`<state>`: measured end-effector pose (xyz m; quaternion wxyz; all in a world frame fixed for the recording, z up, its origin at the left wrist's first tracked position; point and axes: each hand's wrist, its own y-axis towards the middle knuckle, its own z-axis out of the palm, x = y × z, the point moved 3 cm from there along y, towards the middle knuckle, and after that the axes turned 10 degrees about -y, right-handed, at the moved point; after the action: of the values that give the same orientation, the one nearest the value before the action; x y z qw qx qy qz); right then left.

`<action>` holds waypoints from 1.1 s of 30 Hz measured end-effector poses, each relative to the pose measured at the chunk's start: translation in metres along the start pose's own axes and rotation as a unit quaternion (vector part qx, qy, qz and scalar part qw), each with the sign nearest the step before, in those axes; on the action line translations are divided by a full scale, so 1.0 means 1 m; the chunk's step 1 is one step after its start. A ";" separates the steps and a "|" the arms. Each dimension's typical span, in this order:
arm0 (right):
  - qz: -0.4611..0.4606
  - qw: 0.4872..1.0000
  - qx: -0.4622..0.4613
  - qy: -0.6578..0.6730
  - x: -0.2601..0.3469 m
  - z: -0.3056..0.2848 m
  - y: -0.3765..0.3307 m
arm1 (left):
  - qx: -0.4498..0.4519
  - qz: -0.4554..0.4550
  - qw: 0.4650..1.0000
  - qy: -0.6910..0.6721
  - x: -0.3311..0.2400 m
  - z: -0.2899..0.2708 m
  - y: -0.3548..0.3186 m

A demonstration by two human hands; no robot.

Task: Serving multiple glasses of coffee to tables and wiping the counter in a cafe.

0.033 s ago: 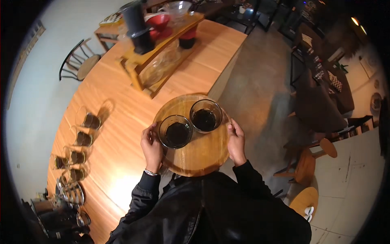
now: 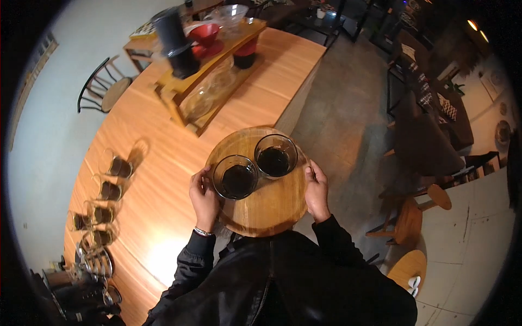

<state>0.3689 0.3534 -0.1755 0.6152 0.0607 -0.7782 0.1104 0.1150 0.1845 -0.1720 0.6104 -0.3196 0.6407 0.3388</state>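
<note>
A round wooden tray (image 2: pixel 272 212) is held level in front of my body between both hands. My left hand (image 2: pixel 204 204) grips its left edge, thumb near the rim and the other fingers mostly hidden underneath. On the opposite edge, my right hand (image 2: pixel 317 194) has the same kind of hold. Two clear glasses of dark liquid stand upright on the tray's far half. The left glass (image 2: pixel 235 179) is close to my left fingertips, and the right glass (image 2: pixel 276 157) sits slightly farther away, right beside it.
A long wooden table (image 2: pixel 163 206) extends along my left, with several small glass mugs (image 2: pixel 111 190) near its far-left side. Farther ahead on it is a wooden rack (image 2: pixel 187 122) carrying a red dripper (image 2: pixel 204 36). Low wooden stools (image 2: pixel 408 223) and dark sofas (image 2: pixel 424 141) are to the right.
The table, rack and chair have shifted slightly left in the view. Tray, glasses and both hands keep nearly the same place, with the grip unchanged.
</note>
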 end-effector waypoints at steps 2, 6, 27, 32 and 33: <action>-0.012 0.999 -0.010 0.032 0.000 -0.029 0.018 | 0.011 0.030 0.999 -0.011 0.003 0.038 0.004; -0.018 0.999 -0.037 0.025 -0.019 -0.090 0.067 | 0.046 0.033 0.998 -0.025 0.009 0.116 0.015; -0.017 0.986 -0.162 0.036 -0.071 -0.300 0.426 | 0.146 0.084 0.985 -0.023 0.025 0.558 0.205; -0.031 0.988 -0.129 0.075 -0.051 -0.335 0.544 | 0.158 0.082 0.984 -0.010 0.013 0.669 0.276; -0.017 0.988 -0.144 0.062 -0.049 -0.343 0.572 | 0.159 0.097 0.983 -0.006 0.011 0.694 0.292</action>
<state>0.5722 0.9896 -0.2032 0.6661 -0.0220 -0.7455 -0.0098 0.2662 0.9220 -0.1876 0.6214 -0.1533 0.7107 0.2920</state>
